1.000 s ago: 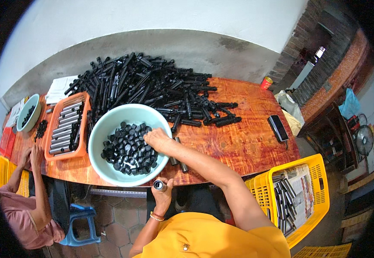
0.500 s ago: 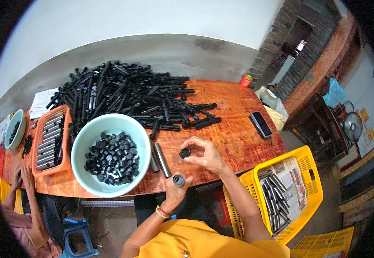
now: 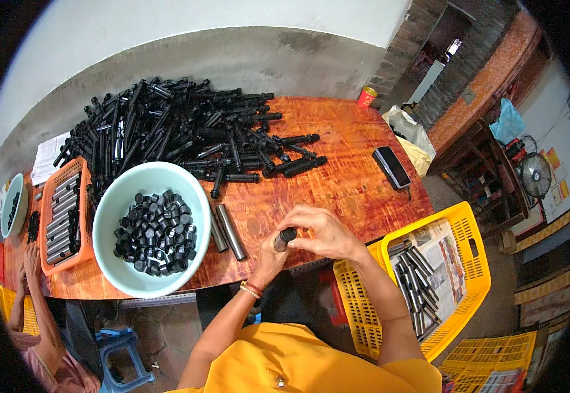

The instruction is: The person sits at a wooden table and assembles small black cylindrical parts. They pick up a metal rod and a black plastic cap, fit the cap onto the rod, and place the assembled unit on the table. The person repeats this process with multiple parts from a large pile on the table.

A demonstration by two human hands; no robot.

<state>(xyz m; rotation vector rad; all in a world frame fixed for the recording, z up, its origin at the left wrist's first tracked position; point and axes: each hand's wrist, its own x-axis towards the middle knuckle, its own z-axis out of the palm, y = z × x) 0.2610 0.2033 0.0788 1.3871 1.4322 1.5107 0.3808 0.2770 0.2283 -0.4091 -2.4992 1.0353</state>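
- Left grip (image 3: 269,262): fingers curled closed round a tube (image 3: 281,245), well right of the bowl (image 3: 154,176), capped end up.
- Right grip (image 3: 329,234): thumb and fingers pinched in on the black cap (image 3: 288,233) at that end.
- Two loose tubes (image 3: 232,233): on the tabletop (image 3: 344,170), just right of the bowl.
- Many caps (image 3: 155,234): inside the bowl.
- Black pile (image 3: 167,131): behind the bowl.
- Orange basket (image 3: 72,263): beside the bowl, left.
- Phone (image 3: 392,167): well right of the bowl.
- Yellow crate (image 3: 470,262): farther right of the bowl, tubes inside.
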